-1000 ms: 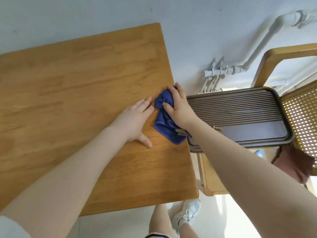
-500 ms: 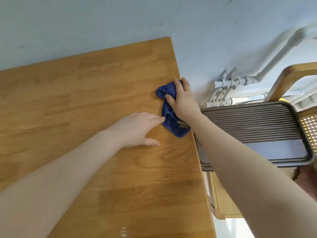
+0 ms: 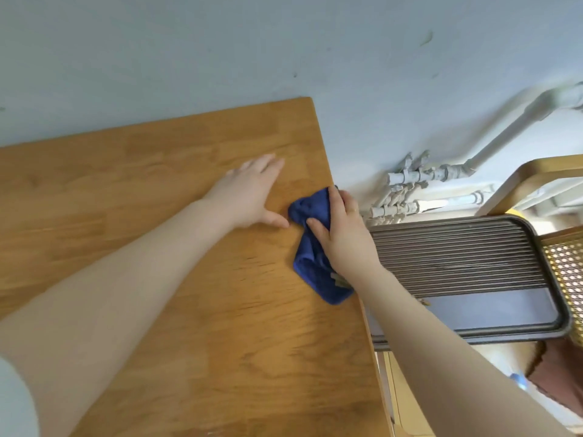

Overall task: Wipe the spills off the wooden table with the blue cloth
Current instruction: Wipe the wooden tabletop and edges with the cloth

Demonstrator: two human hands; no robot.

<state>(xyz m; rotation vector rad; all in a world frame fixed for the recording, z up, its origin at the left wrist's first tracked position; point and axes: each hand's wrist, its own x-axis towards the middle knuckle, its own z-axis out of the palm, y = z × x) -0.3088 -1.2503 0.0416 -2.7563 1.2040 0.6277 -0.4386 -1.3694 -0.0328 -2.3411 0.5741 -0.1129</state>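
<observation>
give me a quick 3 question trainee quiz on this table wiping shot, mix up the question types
1. True or false: the left hand holds the blue cloth.
2. Multiple choice: the blue cloth lies near which edge of the wooden table? A) left B) right C) near
3. Fill in: beside the table stands a dark ribbed ____.

Key
1. False; the right hand presses it, the left lies flat on the wood.
2. B
3. tray

Bare table [image 3: 157,184] leftward – tray [image 3: 473,335] right
</observation>
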